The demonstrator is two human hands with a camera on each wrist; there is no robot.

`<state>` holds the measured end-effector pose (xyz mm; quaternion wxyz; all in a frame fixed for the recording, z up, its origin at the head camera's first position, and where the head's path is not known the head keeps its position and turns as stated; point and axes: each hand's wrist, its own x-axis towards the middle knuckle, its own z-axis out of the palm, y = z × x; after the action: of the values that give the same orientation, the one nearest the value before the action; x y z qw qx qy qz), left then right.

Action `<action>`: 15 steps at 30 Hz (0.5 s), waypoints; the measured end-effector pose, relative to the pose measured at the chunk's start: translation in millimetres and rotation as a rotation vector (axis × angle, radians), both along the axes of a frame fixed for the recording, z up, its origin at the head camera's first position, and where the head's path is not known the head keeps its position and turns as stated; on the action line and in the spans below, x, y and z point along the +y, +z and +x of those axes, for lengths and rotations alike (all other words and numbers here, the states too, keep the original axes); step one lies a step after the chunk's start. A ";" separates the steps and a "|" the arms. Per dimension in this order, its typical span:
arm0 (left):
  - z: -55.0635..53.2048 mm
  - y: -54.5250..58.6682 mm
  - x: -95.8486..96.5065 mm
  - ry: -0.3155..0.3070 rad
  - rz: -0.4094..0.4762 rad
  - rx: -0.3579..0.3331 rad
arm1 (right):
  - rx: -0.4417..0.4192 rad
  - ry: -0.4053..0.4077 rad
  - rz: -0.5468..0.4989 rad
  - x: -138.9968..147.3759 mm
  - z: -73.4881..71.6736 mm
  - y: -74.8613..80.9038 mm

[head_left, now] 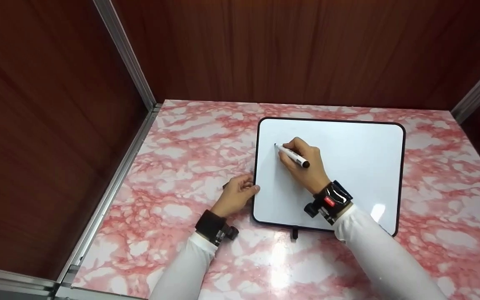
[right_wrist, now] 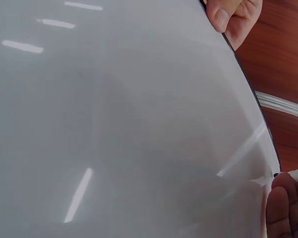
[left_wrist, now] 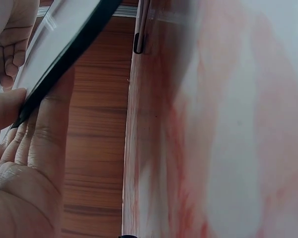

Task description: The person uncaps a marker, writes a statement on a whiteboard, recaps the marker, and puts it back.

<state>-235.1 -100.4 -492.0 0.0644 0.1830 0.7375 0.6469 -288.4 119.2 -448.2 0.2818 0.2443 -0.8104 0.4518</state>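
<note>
White-barrelled, the marker (head_left: 291,154) is gripped by the right hand (head_left: 313,168), its tip aimed at the upper-left part of the whiteboard (head_left: 361,166). For clean strokes, light, even pressure is probably best applied at a steady slant, with the palm lifted clear of any ink. The board should be braced by the left hand (head_left: 236,193), by which its left edge is pinched, thumb on the face. The marker is held between right thumb and fingers, its tip projecting past them; whether the surface is touched cannot be told. Beneath the board, the tabletop (head_left: 173,175) is seen.
</note>
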 end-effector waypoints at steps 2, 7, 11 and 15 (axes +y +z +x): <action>0.7 0.9 0.7 0.013 -0.013 0.014 | 0.001 -0.009 0.013 0.2 -0.5 -0.1; 2.2 3.1 1.5 0.037 -0.053 0.029 | 0.010 -0.016 0.024 -0.1 -1.2 -0.7; 3.3 5.5 1.5 0.043 -0.075 0.030 | 0.016 -0.020 0.028 -0.2 -1.3 -1.4; 3.3 6.6 1.4 0.033 -0.063 0.038 | 0.023 -0.012 0.035 0.5 -1.4 -1.8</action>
<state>-231.7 -98.9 -485.3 0.0453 0.1809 0.7617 0.6205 -289.8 119.6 -450.0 0.2893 0.2494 -0.8163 0.4332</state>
